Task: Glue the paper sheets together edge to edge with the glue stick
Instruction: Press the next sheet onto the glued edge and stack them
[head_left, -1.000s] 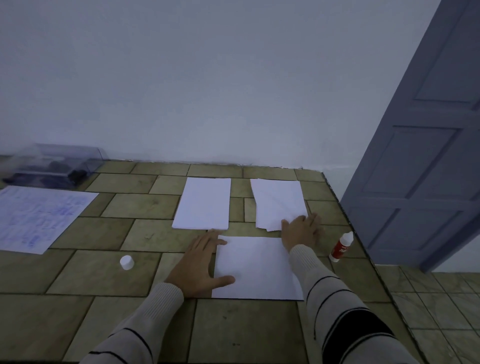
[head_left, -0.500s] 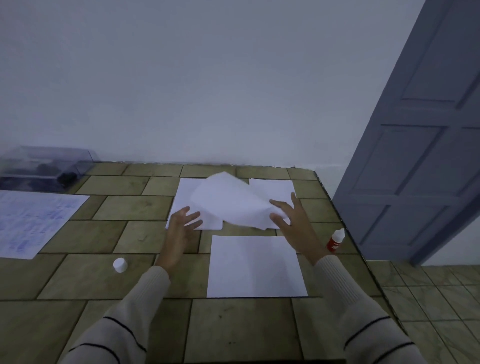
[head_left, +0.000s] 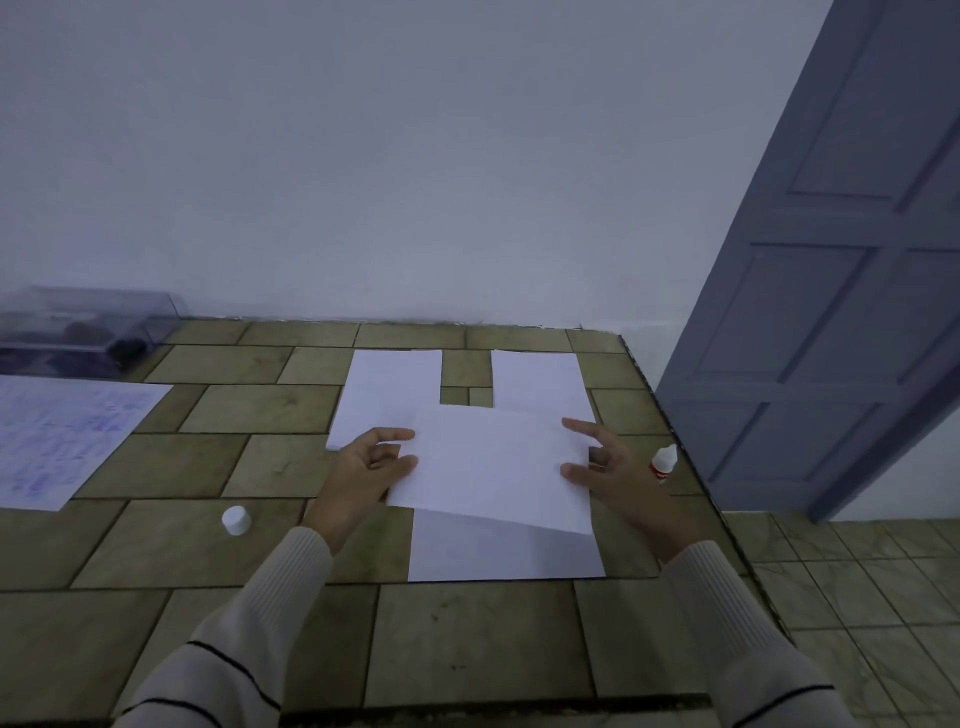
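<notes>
Holding sheet (head_left: 493, 462) | left fingers (head_left: 390, 434) pinch left edge | right fingers (head_left: 579, 429) pinch right edge

Room dim, cool bluish-grey cast over everything. Light soft and even, source cannot tell. Wall (head_left: 415, 156) greyer toward top, paler near desk (head_left: 260, 545). Lifted sheet (head_left: 493, 457) throws faint soft-edged shadow on lower sheet (head_left: 504, 556). Whole view slightly soft. Print on printed sheet (head_left: 62, 436) smeared, unreadable. Clear box (head_left: 78, 327) murky. Wide-angle stretch at edges: door (head_left: 831, 260) leans hard, sleeves swell at bottom corners.
</notes>
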